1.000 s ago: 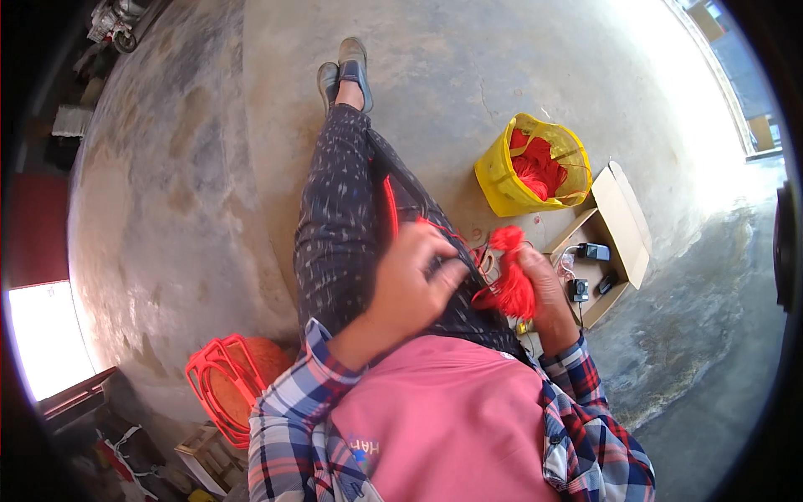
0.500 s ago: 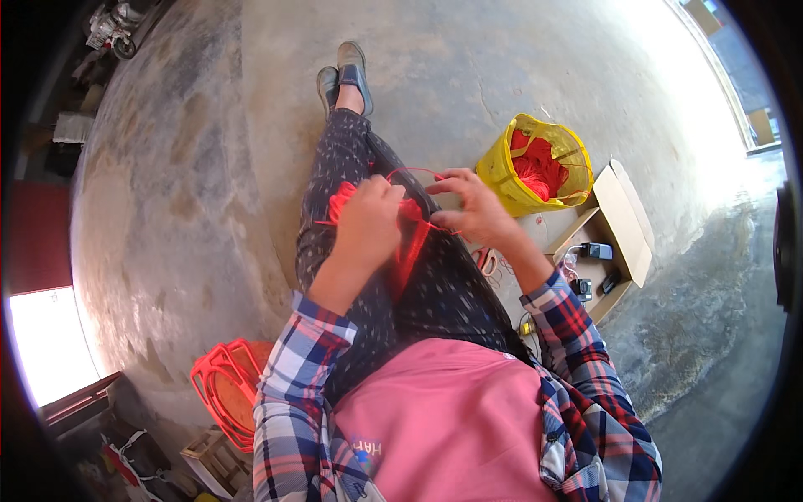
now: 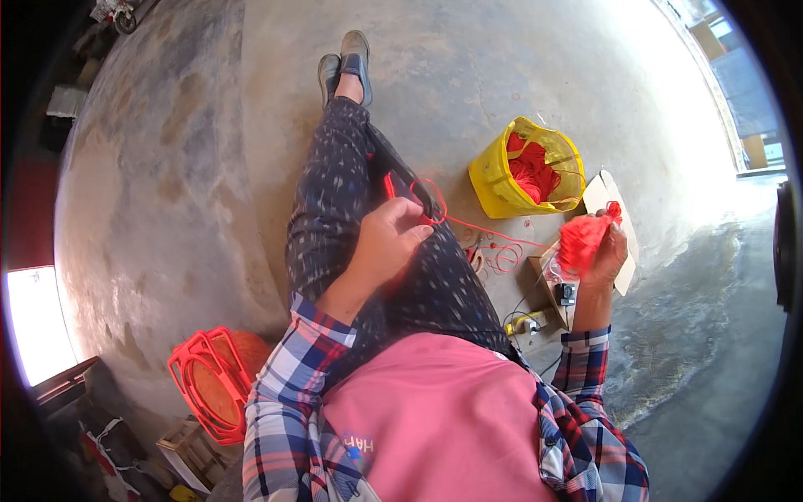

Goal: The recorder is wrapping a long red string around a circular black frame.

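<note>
Over my lap, my left hand [image 3: 391, 238] is closed, thumb and index finger pinching a red yarn strand [image 3: 493, 232] that forms a small loop beside the fingertips. A short red piece [image 3: 389, 186] stands out past its knuckles; I cannot make out what it is. Away to the right, my right hand [image 3: 611, 255] is raised with its fingers closed on a fluffy red yarn bundle [image 3: 581, 241], blurred by motion. The strand runs from my left hand across toward that bundle.
A yellow basket [image 3: 493, 180] of red yarn [image 3: 534, 171] stands ahead to the right. An open cardboard box [image 3: 600, 191] with small devices is beside it, partly behind my right hand. Loose yarn and scissors [image 3: 475, 258] lie on the floor. At left are a red plastic stool [image 3: 209, 381] and wooden frame.
My right hand has swung from my lap far out to the right with the red bundle, stretching a strand behind it. My left hand has shifted slightly right and lower.
</note>
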`<state>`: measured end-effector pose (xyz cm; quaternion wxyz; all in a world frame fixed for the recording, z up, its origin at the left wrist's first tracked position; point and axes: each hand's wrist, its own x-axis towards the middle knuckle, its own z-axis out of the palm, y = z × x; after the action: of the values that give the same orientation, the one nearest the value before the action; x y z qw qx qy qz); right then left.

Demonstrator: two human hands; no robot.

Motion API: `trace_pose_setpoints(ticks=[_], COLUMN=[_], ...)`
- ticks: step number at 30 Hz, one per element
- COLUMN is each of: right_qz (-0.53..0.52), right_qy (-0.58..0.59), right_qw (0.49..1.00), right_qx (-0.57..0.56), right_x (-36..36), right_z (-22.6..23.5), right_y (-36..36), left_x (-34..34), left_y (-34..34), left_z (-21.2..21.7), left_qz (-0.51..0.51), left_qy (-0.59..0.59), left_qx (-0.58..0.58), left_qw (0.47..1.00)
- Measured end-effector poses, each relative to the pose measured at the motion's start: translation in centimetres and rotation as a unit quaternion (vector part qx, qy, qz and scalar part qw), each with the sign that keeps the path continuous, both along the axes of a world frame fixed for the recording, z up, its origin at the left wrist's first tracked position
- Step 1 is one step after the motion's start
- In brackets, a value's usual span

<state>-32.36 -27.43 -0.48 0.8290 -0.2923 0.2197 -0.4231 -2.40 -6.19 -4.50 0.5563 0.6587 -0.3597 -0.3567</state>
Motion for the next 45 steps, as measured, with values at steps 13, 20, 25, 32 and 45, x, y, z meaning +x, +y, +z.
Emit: trace_pose_setpoints(ticks=[13,20,25,32,45], right_qz=[0.260,0.341,0.388,0.221,0.104], right_qy=[0.316,0.282,0.250,0.354,0.317], right_qw=[0.881,0.821,0.855,0.699,0.750], right_qx=[-0.237,-0.360,-0.235,-0.581,-0.571], right_x=[13.2,11.7,11.4,14.5,16.6], right_z=[1.1,5.3,9.7,3.8,1.0], right_y=[10.5,13.4,11.3,5.6,9.3], left_x=[-1.0,-1.8,-2.9,1.3,-0.1], left_y=[0.5,0.3,-0.2,-0.7,-1.4], left_z=[0.6,0.2,4.5,2.8,8.8], left_qz=[0.008,0.044,0.144,0.163,0.110], left_qy=[0.017,-0.019,-0.250,0.260,0.311], left_qx=[0.002,0.045,-0.044,0.018,-0.046], left_qw=[1.000,0.998,0.957,0.952,0.943])
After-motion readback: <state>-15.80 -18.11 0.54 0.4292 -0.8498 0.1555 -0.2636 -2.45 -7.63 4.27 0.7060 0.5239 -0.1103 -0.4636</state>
